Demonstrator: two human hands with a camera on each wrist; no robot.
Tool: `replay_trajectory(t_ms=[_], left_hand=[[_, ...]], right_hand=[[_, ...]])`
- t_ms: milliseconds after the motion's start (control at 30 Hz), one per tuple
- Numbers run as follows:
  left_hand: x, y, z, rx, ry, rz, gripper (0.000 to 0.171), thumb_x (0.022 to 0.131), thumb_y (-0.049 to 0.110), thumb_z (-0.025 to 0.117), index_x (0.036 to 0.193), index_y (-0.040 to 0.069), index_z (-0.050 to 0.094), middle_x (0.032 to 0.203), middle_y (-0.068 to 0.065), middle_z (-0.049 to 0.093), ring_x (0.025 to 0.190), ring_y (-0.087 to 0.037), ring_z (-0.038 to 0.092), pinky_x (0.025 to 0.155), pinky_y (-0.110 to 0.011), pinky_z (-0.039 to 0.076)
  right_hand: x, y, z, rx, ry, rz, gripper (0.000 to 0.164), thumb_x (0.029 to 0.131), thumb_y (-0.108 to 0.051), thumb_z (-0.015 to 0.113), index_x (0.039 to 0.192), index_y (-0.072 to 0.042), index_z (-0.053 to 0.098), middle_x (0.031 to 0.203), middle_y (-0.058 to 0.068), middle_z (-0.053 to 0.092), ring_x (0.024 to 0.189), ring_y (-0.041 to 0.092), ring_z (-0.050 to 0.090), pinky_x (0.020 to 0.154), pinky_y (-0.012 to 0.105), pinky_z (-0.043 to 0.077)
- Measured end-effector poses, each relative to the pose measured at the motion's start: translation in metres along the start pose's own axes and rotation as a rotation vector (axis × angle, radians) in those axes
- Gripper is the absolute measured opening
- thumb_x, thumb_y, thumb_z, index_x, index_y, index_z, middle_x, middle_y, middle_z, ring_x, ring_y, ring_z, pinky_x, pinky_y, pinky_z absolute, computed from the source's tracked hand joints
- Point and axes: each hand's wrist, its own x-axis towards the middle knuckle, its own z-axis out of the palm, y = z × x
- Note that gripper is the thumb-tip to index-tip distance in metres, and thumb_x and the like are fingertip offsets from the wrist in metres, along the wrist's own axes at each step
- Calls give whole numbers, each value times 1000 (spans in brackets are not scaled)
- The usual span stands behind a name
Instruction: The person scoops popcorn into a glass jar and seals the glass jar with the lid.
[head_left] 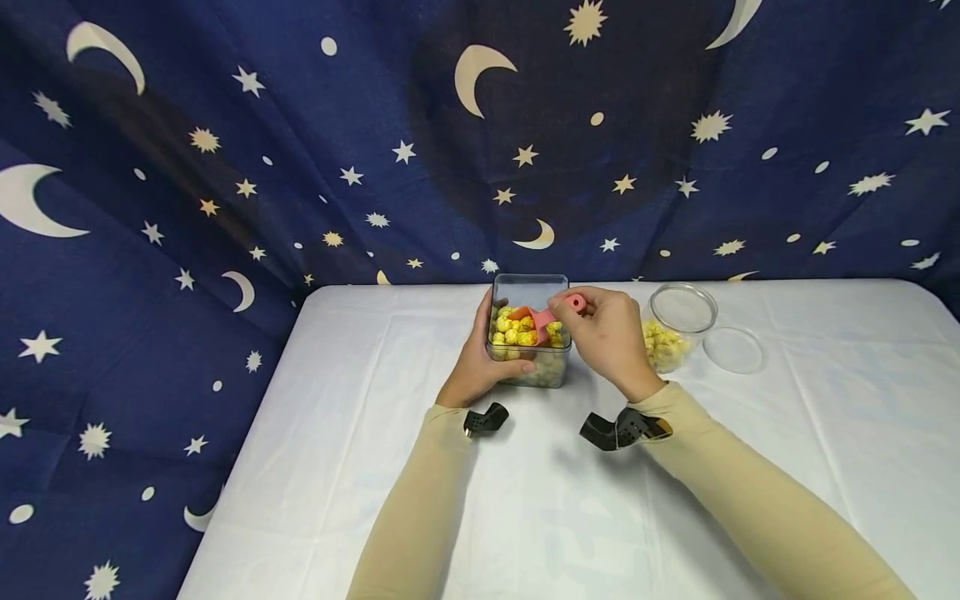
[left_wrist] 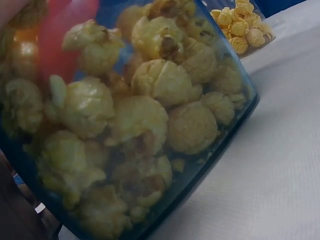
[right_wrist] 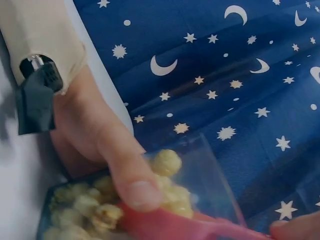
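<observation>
A clear square tub (head_left: 531, 367) of popcorn is tilted toward me near the table's back edge. My left hand (head_left: 483, 358) grips it from the left, the thumb across its front wall. In my right hand (head_left: 611, 337) the handle of a pink scoop (head_left: 546, 318) is pinched, its bowl down among the yellow popcorn (head_left: 512, 331) inside the tub. The left wrist view shows popcorn (left_wrist: 142, 120) pressed against the clear wall, with the pink scoop (left_wrist: 65, 40) behind it. In the right wrist view the left thumb lies over the rim beside the scoop (right_wrist: 170, 225).
Right of my right hand stands a round clear jar (head_left: 667, 346) partly filled with popcorn, its mouth uncovered. A round clear lid (head_left: 733, 350) lies beside it on the white tablecloth (head_left: 570, 517). A dark blue curtain (head_left: 420, 200) with moons and stars hangs directly behind the table.
</observation>
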Motion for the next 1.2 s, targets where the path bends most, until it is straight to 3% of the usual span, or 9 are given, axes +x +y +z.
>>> replay_trajectory(t_ms=[100, 200, 333, 533, 633, 867, 967, 1100, 1200], left_hand=[[0, -1, 0, -5, 5, -3, 127, 63, 60, 90, 159, 45, 8, 160, -12, 27, 138, -18, 40, 117, -41, 30], [-1, -2, -1, -23, 6, -10, 129, 63, 54, 93, 160, 42, 8, 161, -14, 26, 140, -20, 38, 118, -43, 28], [-1, -1, -2, -46, 4, -21, 129, 65, 47, 94, 161, 38, 9, 161, -14, 25, 140, -23, 38, 118, -44, 28], [-1, -1, -1, -25, 4, -17, 128, 61, 59, 91, 159, 46, 9, 161, -6, 27, 137, -17, 41, 116, -40, 32], [-1, 1, -1, -19, 1, -9, 129, 63, 57, 91, 160, 43, 8, 161, -7, 27, 139, -19, 39, 117, -42, 31], [-4, 22, 0, -60, -36, -14, 129, 72, 37, 93, 163, 24, 3, 161, -21, 21, 143, -26, 35, 118, -42, 28], [-7, 31, 1, -82, -33, -6, 125, 73, 34, 92, 163, 23, 6, 161, -20, 23, 141, -25, 37, 117, -41, 30], [-4, 21, 1, -128, -37, 8, 124, 73, 29, 93, 162, 31, 8, 162, -10, 26, 142, -22, 36, 118, -42, 29], [-2, 8, 1, -103, -26, 7, 125, 71, 35, 94, 162, 35, 8, 162, -5, 27, 143, -19, 35, 118, -41, 28]], right_hand=[[2, -1, -3, -5, -44, -36, 16, 95, -16, 69, 92, -3, 77, 60, 2, 58, 46, 11, 38, 43, 24, 25], [2, 0, -5, 32, -67, 9, 17, 95, -17, 69, 92, -3, 77, 59, 1, 54, 45, 9, 37, 42, 24, 24], [0, 2, -2, 84, -60, 74, 17, 96, -19, 70, 94, -3, 77, 59, 4, 55, 46, 8, 39, 42, 24, 26], [-2, 0, 5, 62, -65, 46, 16, 95, -19, 71, 93, -5, 78, 60, 3, 60, 46, 8, 38, 43, 24, 25], [-2, -1, 3, 73, -42, 60, 16, 95, -19, 71, 93, -5, 78, 60, 5, 61, 46, 8, 38, 42, 24, 25], [0, 2, -5, 202, 24, 188, 21, 95, -21, 71, 100, -2, 78, 64, 1, 63, 49, 4, 43, 42, 21, 30], [0, 1, -6, 242, 25, 226, 24, 94, -22, 73, 101, 1, 77, 67, -1, 63, 51, 3, 45, 44, 20, 33], [0, 1, -6, 249, 63, 249, 28, 94, -26, 74, 101, 1, 76, 68, -3, 60, 52, 2, 46, 44, 18, 34], [0, 1, -3, 274, 41, 253, 27, 95, -25, 73, 104, 0, 76, 69, -3, 62, 51, 3, 45, 45, 18, 34]])
